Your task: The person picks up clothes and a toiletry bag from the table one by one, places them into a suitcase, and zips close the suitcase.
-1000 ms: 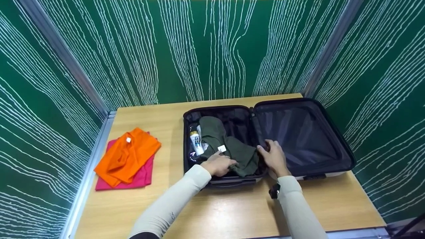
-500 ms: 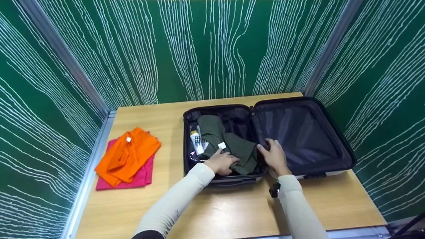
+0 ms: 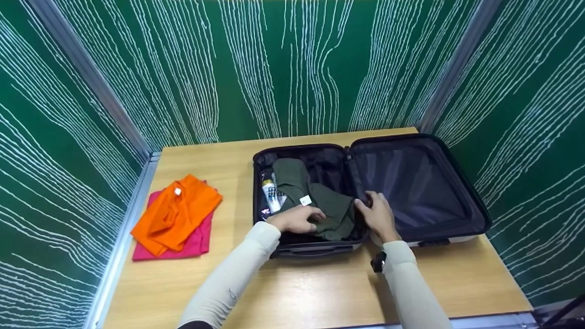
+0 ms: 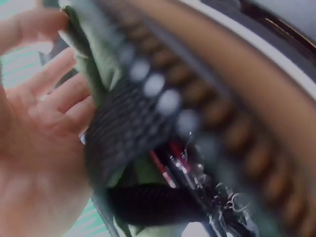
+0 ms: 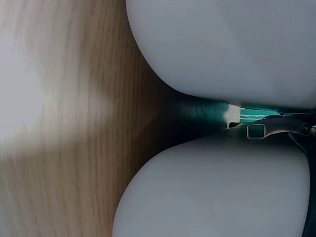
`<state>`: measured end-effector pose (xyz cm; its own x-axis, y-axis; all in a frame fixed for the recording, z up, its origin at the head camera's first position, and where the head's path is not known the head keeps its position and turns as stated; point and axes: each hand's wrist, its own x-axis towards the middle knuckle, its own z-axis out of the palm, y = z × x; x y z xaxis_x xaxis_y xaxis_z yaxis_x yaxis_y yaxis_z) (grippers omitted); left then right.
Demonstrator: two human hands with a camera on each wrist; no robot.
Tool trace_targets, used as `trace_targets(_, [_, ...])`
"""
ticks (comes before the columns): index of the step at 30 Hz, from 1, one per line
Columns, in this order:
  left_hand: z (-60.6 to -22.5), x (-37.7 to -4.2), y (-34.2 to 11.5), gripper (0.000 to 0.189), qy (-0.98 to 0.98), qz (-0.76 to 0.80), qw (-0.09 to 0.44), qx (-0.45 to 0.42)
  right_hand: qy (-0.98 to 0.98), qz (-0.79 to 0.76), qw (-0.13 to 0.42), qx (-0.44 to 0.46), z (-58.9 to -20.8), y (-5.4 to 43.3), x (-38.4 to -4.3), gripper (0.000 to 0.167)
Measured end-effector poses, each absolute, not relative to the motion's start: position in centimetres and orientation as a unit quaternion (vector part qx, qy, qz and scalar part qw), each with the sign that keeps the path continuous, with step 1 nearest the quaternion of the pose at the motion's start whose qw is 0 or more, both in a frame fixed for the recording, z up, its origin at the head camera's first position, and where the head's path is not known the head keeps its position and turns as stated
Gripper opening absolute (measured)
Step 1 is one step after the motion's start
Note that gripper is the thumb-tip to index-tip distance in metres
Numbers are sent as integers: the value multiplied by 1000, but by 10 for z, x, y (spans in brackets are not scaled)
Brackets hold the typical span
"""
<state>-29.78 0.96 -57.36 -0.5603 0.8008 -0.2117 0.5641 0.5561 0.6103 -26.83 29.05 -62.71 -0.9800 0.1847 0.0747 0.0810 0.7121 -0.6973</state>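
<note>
An open black-lined suitcase (image 3: 311, 251) lies on the table with its lid half (image 3: 411, 187) folded to the right. In its left half lies a dark green garment (image 3: 333, 205) with a white tag, bunched beside a white tube (image 3: 270, 196) with a gold band. My left hand (image 3: 295, 219) is over the garment's near left part, fingers loosely bent and thumb apart; in the left wrist view its fingers (image 4: 64, 94) are right at the green cloth. My right hand (image 3: 378, 217) grips the suitcase's middle edge at the hinge side, thumb tip by the garment's corner.
An orange garment (image 3: 196, 201) lies over a folded pink garment (image 3: 201, 244) at the left of the wooden table (image 3: 311, 292). Green panels (image 3: 315, 68) with white lines enclose the back and sides. Small metal zipper parts show near the left wrist camera.
My left hand pressed on the green garment earlier and has now lifted slightly and drawn back to the left, its fingers spreading from the thumb. My right hand has stayed in place.
</note>
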Motion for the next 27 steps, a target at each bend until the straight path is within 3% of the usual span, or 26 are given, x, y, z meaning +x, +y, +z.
trace_targets(7, [-559, -297, -6, 33, 849, 267, 199, 410, -922, 375, 70, -71, -627, 292, -269, 60])
trace_targets(14, [-557, -278, -11, 36, 859, 130, 258, 422, -923, 371, 65, -74, -626, 293, -269, 60])
trace_targets(18, [-556, -270, -7, 39, 860, 91, 263, 427, -922, 374, 69, -74, -625, 296, -270, 60])
trace_targets(27, [-557, -272, -21, 36, 864, 203, 242, 391, -921, 377, 63, -74, -627, 293, -269, 61])
